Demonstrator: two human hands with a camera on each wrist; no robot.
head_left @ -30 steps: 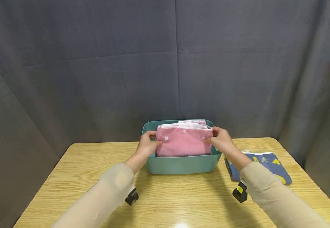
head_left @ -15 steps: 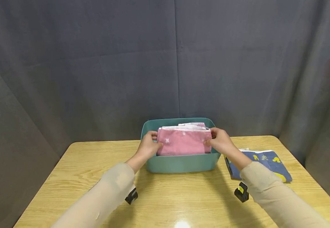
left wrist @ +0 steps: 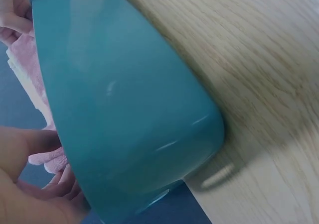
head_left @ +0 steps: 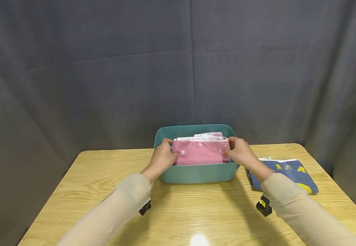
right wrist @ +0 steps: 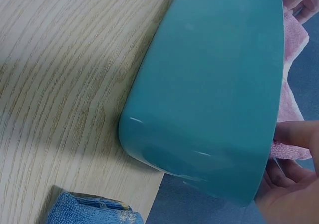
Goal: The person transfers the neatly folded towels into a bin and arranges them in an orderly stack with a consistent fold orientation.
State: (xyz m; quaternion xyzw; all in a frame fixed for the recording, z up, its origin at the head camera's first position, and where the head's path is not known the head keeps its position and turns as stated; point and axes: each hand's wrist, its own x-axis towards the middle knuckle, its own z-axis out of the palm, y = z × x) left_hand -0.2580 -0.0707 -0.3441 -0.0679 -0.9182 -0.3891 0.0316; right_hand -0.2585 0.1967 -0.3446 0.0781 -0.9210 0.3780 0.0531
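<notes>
A folded pink towel (head_left: 201, 152) with white stars and a white edge stands inside a teal bin (head_left: 199, 174), its top above the front rim. My left hand (head_left: 163, 156) pinches the towel's left end between thumb and fingers. At the opposite end, my right hand (head_left: 240, 151) grips the towel in the same way. Behind it another pink, white-edged fold (head_left: 210, 134) shows in the bin. Both wrist views show the bin's outer wall (left wrist: 124, 94), with the thumb and fingers reaching over its rim; the lower part of the towel is hidden behind that wall.
A folded blue towel (head_left: 288, 176) with yellow shapes lies on the wooden table (head_left: 181, 215), right of the bin and partly behind the right forearm. A dark grey curtain (head_left: 135, 85) hangs behind the table. Small black devices (head_left: 264, 206) are worn at the wrists.
The pink towel has sunk a little lower into the bin, both hands still holding its ends. The head view has shifted slightly.
</notes>
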